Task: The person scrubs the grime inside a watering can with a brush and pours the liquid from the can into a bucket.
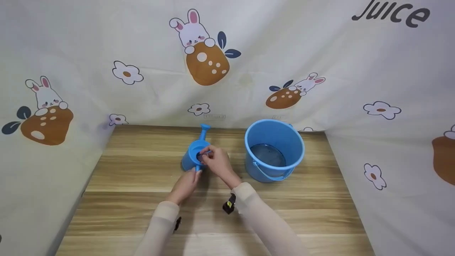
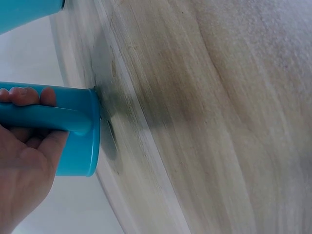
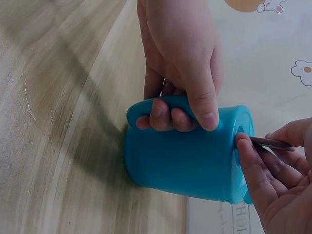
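A blue watering can [image 1: 189, 160] stands on the wooden table, its spout pointing toward the back wall. My left hand [image 1: 185, 185] grips its handle, fingers wrapped around it, as the left wrist view shows with the can handle [image 2: 53, 118]. At the can's top opening, my right hand [image 1: 218, 163] pinches a thin, dark, flat piece [image 3: 270, 143] between thumb and fingers. One end of this piece is at the opening, with a fingertip right at the rim; I cannot tell what kind of thing it is.
To the right of the can stands a blue bucket [image 1: 273, 128], its handle hanging down on the near side and a dark round area at its bottom. A patterned cloth [image 1: 153, 96] with rabbits and flowers hangs behind and along both sides of the wooden table [image 1: 135, 199].
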The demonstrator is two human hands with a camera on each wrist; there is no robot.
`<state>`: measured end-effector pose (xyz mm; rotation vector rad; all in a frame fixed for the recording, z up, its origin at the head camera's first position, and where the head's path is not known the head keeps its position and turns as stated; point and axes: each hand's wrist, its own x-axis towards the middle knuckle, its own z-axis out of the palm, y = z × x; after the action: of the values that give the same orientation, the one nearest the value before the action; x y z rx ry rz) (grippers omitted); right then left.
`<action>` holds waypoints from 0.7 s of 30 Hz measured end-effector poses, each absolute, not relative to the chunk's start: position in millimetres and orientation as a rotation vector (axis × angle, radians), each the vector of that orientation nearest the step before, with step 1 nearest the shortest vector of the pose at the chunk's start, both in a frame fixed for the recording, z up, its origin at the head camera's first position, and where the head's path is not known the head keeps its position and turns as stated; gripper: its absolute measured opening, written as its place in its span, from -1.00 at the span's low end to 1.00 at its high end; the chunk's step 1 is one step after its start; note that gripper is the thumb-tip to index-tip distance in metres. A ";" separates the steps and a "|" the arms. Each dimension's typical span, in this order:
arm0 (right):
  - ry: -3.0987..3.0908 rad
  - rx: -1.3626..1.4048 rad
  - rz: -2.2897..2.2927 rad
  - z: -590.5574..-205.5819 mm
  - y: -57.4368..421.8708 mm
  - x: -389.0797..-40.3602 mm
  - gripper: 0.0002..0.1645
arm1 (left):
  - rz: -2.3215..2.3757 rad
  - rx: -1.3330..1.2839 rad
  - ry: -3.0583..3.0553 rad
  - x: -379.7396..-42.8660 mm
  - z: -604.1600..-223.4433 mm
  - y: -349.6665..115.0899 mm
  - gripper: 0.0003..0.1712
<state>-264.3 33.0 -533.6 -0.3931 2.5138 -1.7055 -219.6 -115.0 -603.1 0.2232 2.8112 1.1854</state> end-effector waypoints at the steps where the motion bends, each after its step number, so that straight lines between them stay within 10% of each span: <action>1: 2.506 -0.384 -1.713 -533.9 33.4 -264.2 -0.89 | 1.183 0.218 2.815 -219.7 -603.3 -114.7 -0.72; 21: 2.164 -0.250 -2.006 -510.0 46.7 -252.6 -0.77 | 1.203 0.182 2.780 -219.5 -601.7 -115.3 -0.72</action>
<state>-252.6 46.7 -510.0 -0.2496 2.1642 -2.0056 -219.5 -115.3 -601.7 0.1819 2.7805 1.2026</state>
